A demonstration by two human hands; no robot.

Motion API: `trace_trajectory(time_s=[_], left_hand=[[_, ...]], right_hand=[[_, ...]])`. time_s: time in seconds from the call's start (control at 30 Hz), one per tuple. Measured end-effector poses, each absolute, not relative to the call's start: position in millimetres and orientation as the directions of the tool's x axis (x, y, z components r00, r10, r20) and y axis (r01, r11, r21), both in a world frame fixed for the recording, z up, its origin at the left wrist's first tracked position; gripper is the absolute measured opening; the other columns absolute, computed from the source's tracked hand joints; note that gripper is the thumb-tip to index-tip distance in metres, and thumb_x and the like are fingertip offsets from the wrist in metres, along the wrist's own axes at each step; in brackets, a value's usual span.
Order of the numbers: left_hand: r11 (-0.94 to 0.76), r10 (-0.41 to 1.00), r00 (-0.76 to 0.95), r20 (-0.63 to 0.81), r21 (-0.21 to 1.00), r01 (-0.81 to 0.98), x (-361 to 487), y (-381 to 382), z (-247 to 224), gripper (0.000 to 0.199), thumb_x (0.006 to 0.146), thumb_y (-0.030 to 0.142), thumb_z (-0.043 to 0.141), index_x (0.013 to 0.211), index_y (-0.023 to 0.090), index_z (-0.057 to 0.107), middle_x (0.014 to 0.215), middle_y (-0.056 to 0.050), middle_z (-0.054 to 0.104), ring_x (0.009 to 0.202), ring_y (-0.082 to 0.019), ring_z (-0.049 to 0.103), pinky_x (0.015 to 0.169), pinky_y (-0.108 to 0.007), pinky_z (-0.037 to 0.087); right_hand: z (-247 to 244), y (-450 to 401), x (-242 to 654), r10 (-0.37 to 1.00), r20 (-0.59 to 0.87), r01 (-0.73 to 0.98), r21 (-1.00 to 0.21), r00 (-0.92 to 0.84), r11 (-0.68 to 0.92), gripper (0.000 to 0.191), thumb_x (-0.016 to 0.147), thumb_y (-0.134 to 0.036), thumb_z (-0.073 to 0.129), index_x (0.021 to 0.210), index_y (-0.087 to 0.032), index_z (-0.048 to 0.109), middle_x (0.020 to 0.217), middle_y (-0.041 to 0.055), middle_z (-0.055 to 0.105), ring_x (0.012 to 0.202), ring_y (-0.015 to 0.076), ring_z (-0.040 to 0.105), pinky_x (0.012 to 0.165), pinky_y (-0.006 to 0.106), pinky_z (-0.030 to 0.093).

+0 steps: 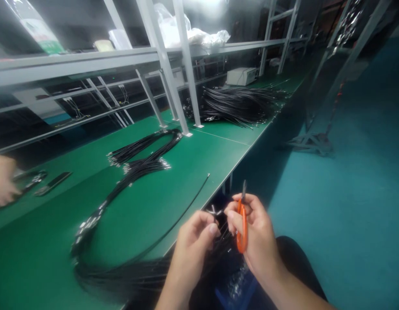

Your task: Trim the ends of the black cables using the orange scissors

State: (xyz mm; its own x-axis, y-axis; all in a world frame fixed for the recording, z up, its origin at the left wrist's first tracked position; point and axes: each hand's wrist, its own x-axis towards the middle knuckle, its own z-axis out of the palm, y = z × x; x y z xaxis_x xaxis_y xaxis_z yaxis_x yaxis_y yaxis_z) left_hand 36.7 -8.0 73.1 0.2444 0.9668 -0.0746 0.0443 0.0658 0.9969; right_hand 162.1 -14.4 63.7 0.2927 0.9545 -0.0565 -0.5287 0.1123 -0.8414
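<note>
My left hand (199,234) pinches the end of a black cable (215,217) just beyond the table's front edge. Close to its right, my right hand (253,224) holds scissors with orange handles (241,228), their dark blades pointing up. The fingertips of my right hand are at the thin light strands at the cable's end. A long bundle of black cables (122,275) runs from the green table (148,206) toward my lap, passing beneath my left hand. One single cable (189,206) curves away across the table.
Another person's hand (4,181) is at the far left, beside a dark phone-like object (53,184). More black cables (238,103) lie farther back, near a white box (241,76). Metal shelf posts (189,64) stand on the table. A blue container (236,292) sits low below my hands.
</note>
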Motion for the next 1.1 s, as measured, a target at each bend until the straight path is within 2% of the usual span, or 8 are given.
trace_trajectory(time_s=[0.17, 0.37, 0.5, 0.63, 0.8, 0.9, 1.0, 1.1], left_hand=[[0.075, 0.964, 0.253, -0.078, 0.997, 0.02, 36.6, -8.1, 74.4, 0.021, 0.081, 0.033, 0.061, 0.073, 0.016, 0.053, 0.066, 0.002, 0.051, 0.056, -0.009, 0.039, 0.051, -0.019, 0.033], [0.066, 0.963, 0.262, -0.06, 0.998, -0.016, 35.5, -10.3, 72.7, 0.02, 0.082, 0.032, 0.062, 0.074, 0.016, 0.054, 0.065, 0.003, 0.048, 0.056, -0.008, 0.038, 0.05, -0.018, 0.033], [0.043, 0.972, 0.233, -0.044, 0.999, 0.012, 36.9, -13.2, 72.9, 0.015, 0.081, 0.029, 0.064, 0.078, 0.015, 0.059, 0.069, 0.002, 0.053, 0.057, -0.008, 0.043, 0.05, -0.018, 0.035], [0.064, 0.983, 0.173, -0.063, 0.998, -0.006, 40.6, -14.7, 71.8, 0.019, 0.08, 0.031, 0.064, 0.072, 0.014, 0.059, 0.059, 0.004, 0.052, 0.05, -0.006, 0.041, 0.047, -0.017, 0.033], [0.054, 0.995, 0.095, -0.043, 0.992, -0.112, 38.8, -11.7, 69.7, 0.017, 0.079, 0.029, 0.065, 0.072, 0.014, 0.06, 0.064, 0.002, 0.059, 0.049, -0.005, 0.042, 0.047, -0.016, 0.034], [0.033, 0.998, 0.065, -0.024, 0.99, -0.137, 35.2, -8.5, 69.1, 0.014, 0.079, 0.027, 0.065, 0.073, 0.015, 0.062, 0.069, 0.001, 0.061, 0.051, -0.005, 0.044, 0.049, -0.016, 0.037], [0.006, 0.998, 0.062, 0.003, 0.991, -0.132, 32.4, -6.5, 66.9, 0.009, 0.08, 0.024, 0.065, 0.076, 0.016, 0.063, 0.072, 0.002, 0.06, 0.053, -0.005, 0.047, 0.052, -0.017, 0.039], [-0.035, 0.998, 0.05, 0.041, 0.991, -0.129, 32.1, -6.3, 64.2, 0.006, 0.081, 0.022, 0.064, 0.077, 0.017, 0.064, 0.073, 0.002, 0.06, 0.055, -0.006, 0.048, 0.054, -0.017, 0.041]], right_hand=[[63.1, -16.5, 164.0, 0.949, 0.147, -0.245, -0.945, 0.277, 0.218, 0.028, 0.076, -0.018, 0.069, 0.098, -0.027, 0.053, 0.1, 0.0008, 0.068, 0.063, 0.0096, 0.057, 0.057, 0.021, 0.05], [61.5, -16.2, 161.6, 0.922, 0.277, -0.035, -0.954, 0.271, 0.297, 0.017, 0.08, -0.016, 0.064, 0.09, -0.026, 0.056, 0.079, -0.0022, 0.068, 0.073, 0.0136, 0.065, 0.06, 0.021, 0.051], [50.8, -19.5, 159.1, 0.871, 0.389, 0.091, -0.921, 0.299, 0.38, 0.025, 0.079, -0.012, 0.064, 0.096, -0.028, 0.056, 0.084, -0.0025, 0.067, 0.076, 0.0139, 0.066, 0.065, 0.023, 0.052], [40.1, -21.0, 156.0, 0.828, 0.441, 0.178, -0.898, 0.346, 0.403, 0.032, 0.077, -0.012, 0.065, 0.102, -0.029, 0.054, 0.088, -0.0014, 0.065, 0.079, 0.0156, 0.065, 0.069, 0.026, 0.053], [35.9, -24.4, 161.0, 0.856, 0.366, 0.159, -0.93, 0.366, 0.33, 0.026, 0.081, -0.015, 0.06, 0.102, -0.028, 0.052, 0.086, 0.0004, 0.064, 0.077, 0.0168, 0.064, 0.069, 0.03, 0.052], [42.1, -34.1, 166.0, 0.917, 0.257, 0.105, -0.966, 0.304, 0.236, 0.027, 0.08, -0.017, 0.062, 0.104, -0.027, 0.052, 0.089, 0.0021, 0.065, 0.08, 0.0177, 0.064, 0.072, 0.031, 0.051], [53.7, -44.6, 168.8, 0.994, 0.047, -0.138, -0.989, 0.095, 0.06, 0.03, 0.074, -0.018, 0.068, 0.101, -0.024, 0.056, 0.085, 0.0016, 0.064, 0.076, 0.0167, 0.063, 0.067, 0.028, 0.05], [63.1, -47.1, 169.3, 0.976, -0.16, -0.34, -0.919, -0.145, -0.201, 0.024, 0.069, -0.019, 0.073, 0.088, -0.019, 0.06, 0.067, -0.0022, 0.06, 0.055, 0.009, 0.053, 0.053, 0.021, 0.044]])
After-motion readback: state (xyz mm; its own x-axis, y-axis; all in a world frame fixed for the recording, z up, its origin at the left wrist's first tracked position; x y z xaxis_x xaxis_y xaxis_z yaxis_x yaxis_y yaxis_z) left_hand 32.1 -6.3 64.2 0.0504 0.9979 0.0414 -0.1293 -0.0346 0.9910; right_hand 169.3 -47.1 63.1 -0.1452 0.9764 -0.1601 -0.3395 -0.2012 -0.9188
